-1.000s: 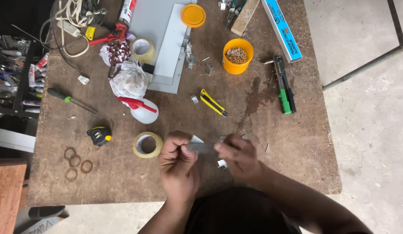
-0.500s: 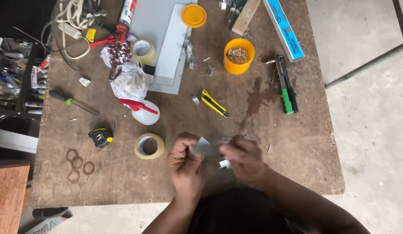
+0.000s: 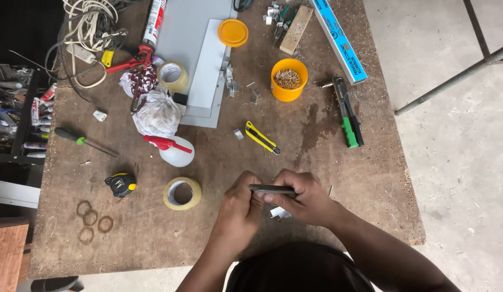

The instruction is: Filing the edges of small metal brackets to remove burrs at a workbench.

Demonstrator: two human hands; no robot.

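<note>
Over the near middle of a worn wooden table (image 3: pixel 327 162), my left hand (image 3: pixel 238 208) and my right hand (image 3: pixel 307 200) together grip a small flat grey metal strip (image 3: pixel 272 189), held level between the fingertips. Small white bits (image 3: pixel 278 213) lie on the table just under my right hand. A roll of clear tape (image 3: pixel 182 193) lies flat to the left of my left hand. A yellow and black utility knife (image 3: pixel 262 137) lies beyond the hands.
An orange tub of small fasteners (image 3: pixel 289 79), a green-handled rivet tool (image 3: pixel 347 112), a blue box (image 3: pixel 337 39), grey metal sheets (image 3: pixel 203 75), a white spray bottle (image 3: pixel 173 150), a tape measure (image 3: pixel 120 184), a screwdriver (image 3: pixel 84 141) and cables (image 3: pixel 89 32) crowd the far half.
My hands have drawn closer together around the metal strip, which now shows edge-on. The view has shifted slightly.
</note>
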